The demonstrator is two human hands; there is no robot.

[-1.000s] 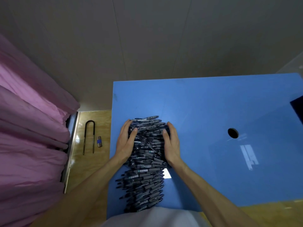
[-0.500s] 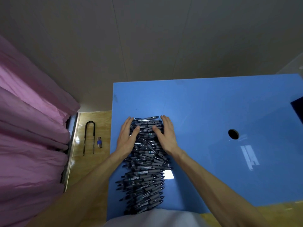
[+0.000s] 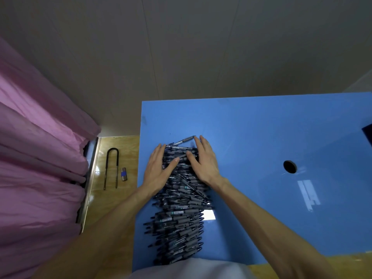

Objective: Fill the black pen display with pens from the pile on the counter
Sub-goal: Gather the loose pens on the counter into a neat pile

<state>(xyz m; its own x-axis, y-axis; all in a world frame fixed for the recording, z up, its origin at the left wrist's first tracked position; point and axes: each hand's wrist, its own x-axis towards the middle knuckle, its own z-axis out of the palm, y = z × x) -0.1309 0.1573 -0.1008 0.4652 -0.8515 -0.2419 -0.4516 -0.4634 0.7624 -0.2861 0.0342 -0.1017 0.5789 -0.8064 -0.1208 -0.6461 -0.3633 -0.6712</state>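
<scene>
A long pile of pens (image 3: 179, 208) lay on the blue worktop (image 3: 261, 137), running from the near edge toward the far side, most of the pens lying crosswise, dark-bodied with grey grips. Both hands sat at the far end of that pile. The left hand (image 3: 159, 170) lay flat against the pile's left flank, fingers straight and together, thumb stretched out over the top pens; it pressed rather than gripped. The right hand (image 3: 203, 160) lay likewise on the right flank and top of the heap, fingers extended toward the far side, thumb angled inward toward the left thumb, holding nothing closed in its grasp. One pen (image 3: 184, 140) stuck out at a slant just beyond the right hand's fingertips.

At the right edge of the view a dark corner (image 3: 367, 132) showed above the worktop (too little of it to say whether this was the black display, and nothing of its contents could be seen). A round hole (image 3: 289, 167) pierced the worktop well to the right of the pile, with a pale reflection nearer the person.

Left of the worktop, on a wooden surface (image 3: 112, 198), lay a black U-shaped bar (image 3: 111, 168) and, just beside it, a small grey object with a blue band (image 3: 124, 174). Pink cloth (image 3: 36, 158) filled the far left. A white garment (image 3: 187, 268) showed at the near edge.
</scene>
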